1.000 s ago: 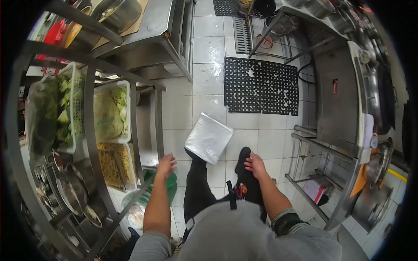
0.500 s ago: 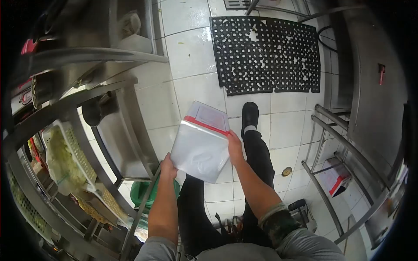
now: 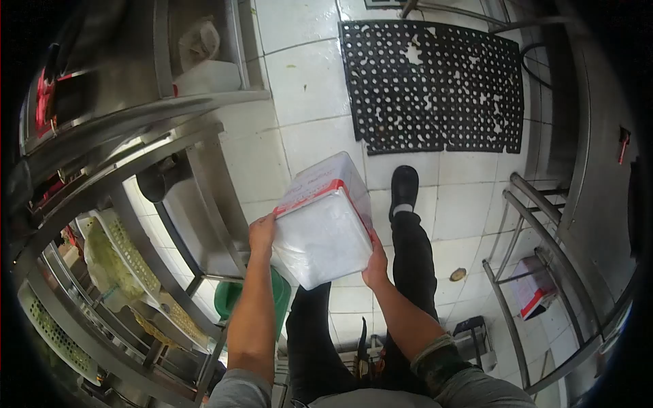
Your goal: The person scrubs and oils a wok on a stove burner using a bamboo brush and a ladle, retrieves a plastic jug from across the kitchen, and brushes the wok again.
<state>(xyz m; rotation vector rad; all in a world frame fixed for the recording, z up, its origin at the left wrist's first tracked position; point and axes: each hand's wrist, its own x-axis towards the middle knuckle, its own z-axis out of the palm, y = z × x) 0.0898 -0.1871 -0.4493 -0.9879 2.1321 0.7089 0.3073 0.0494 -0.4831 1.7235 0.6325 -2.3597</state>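
Note:
A white box-shaped package (image 3: 322,238) with red edges and a clear plastic wrap is held between my two hands above the tiled floor, its white face turned up toward me and tilted. My left hand (image 3: 262,234) grips its left side near the red edge. My right hand (image 3: 375,264) presses on its lower right side, with the fingers partly hidden behind it. Both hands are closed on the package. Below it are my legs in dark trousers, and one black shoe (image 3: 405,187) shows beyond it on the right.
A black perforated mat (image 3: 435,88) lies on the floor ahead. Metal shelving with baskets (image 3: 126,245) of vegetables stands at left, and a green bin (image 3: 228,299) is beside it. At right, a metal rack (image 3: 507,299) holds another red-and-white package (image 3: 534,285).
My hands came down from apart and took hold of the package, which has since been lifted nearer and tilted, showing its printed side. The view has moved closer to the floor.

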